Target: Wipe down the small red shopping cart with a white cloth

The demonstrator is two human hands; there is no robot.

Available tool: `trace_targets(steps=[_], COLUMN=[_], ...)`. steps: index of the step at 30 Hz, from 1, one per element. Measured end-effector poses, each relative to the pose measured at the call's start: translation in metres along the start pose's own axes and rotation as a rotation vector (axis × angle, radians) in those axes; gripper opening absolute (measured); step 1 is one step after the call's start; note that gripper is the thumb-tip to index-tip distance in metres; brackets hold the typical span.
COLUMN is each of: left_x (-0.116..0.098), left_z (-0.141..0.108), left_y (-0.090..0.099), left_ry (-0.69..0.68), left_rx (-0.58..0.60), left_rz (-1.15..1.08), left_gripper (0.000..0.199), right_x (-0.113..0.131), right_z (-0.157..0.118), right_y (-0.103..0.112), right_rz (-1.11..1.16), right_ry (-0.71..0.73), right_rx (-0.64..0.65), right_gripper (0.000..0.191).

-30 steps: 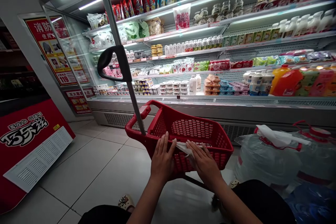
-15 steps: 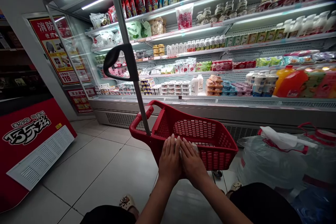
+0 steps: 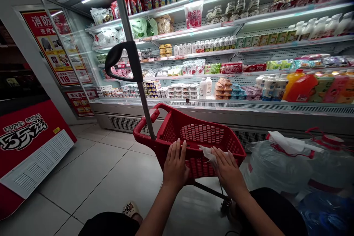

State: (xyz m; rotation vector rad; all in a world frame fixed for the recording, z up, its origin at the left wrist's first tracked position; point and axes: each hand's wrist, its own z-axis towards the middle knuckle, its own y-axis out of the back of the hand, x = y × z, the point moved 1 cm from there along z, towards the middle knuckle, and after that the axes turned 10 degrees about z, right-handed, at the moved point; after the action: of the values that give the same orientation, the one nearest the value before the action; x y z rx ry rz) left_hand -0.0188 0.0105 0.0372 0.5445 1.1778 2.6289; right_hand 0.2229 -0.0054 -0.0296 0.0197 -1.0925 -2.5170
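Observation:
A red plastic shopping basket cart [image 3: 203, 132] with a grey pole and black handle [image 3: 135, 61] stands in front of me. On its near rim rests my left hand [image 3: 175, 164], fingers extended and a little apart, with nothing in it. My right hand [image 3: 228, 169] lies farther right on the same rim, pressing a crumpled white tissue [image 3: 209, 153] against the red plastic. The basket's visible inside holds no goods.
A refrigerated shelf [image 3: 215, 106] of drinks and yogurt runs behind the cart. Large wrapped water bottles [image 3: 279, 166] stand at the right. At the left is a red freezer [image 3: 33, 147]. My shoe [image 3: 129, 209] is on the tiled floor.
My hands, side by side before, are now apart. The right hand has slid right along the rim with the tissue, which shows more now. The view has shifted slightly.

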Motion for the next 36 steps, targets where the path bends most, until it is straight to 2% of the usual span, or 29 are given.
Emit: trace_targets(steps=[3,7,9,12,16,20,23,28,30,33,36], left_x=[-0.004,-0.005,-0.002,0.003,0.006,0.005,0.003,0.001,0.003,0.007,0.013], left_z=[0.002,0.004,0.003,0.001,-0.002,-0.003,-0.003,-0.001,-0.001,-0.003,-0.004], left_y=[0.000,-0.003,-0.004,-0.004,-0.004,-0.005,-0.006,-0.008,-0.008,-0.006,-0.005], left_ry=[0.009,0.000,-0.009,-0.019,-0.008,-0.017,-0.025,-0.018,-0.017,-0.041,-0.055], left_rx=[0.003,-0.016,-0.029,-0.024,-0.008,-0.014,-0.015,-0.015,-0.008,0.002,0.007], left_rz=[-0.011,-0.004,0.005,0.026,0.036,0.028,0.010,-0.023,-0.025,-0.009,0.002], left_gripper=[0.101,0.091,0.086,0.085,0.094,0.091,0.090,0.088,0.087,0.087,0.090], right_x=[0.032,0.084,0.096,0.087,0.042,0.006,0.011,0.064,0.077,0.071,0.041], right_z=[0.023,0.059,0.067,0.060,0.030,0.006,0.009,0.042,0.051,0.047,0.029], right_y=[-0.010,-0.028,-0.031,-0.027,-0.011,0.000,-0.001,-0.015,-0.018,-0.016,-0.008], right_rz=[0.061,0.183,0.206,0.177,0.086,0.003,-0.012,0.053,0.083,0.095,0.068], right_ry=[0.046,0.140,0.159,0.194,0.161,0.074,0.028,0.109,0.134,0.155,0.137], right_rx=[0.031,0.062,0.050,0.048,0.053,0.024,0.004,0.031,0.043,0.079,0.081], right_gripper=[0.057,0.062,0.066,0.066,0.063,0.060,0.059,0.060,0.061,0.060,0.058])
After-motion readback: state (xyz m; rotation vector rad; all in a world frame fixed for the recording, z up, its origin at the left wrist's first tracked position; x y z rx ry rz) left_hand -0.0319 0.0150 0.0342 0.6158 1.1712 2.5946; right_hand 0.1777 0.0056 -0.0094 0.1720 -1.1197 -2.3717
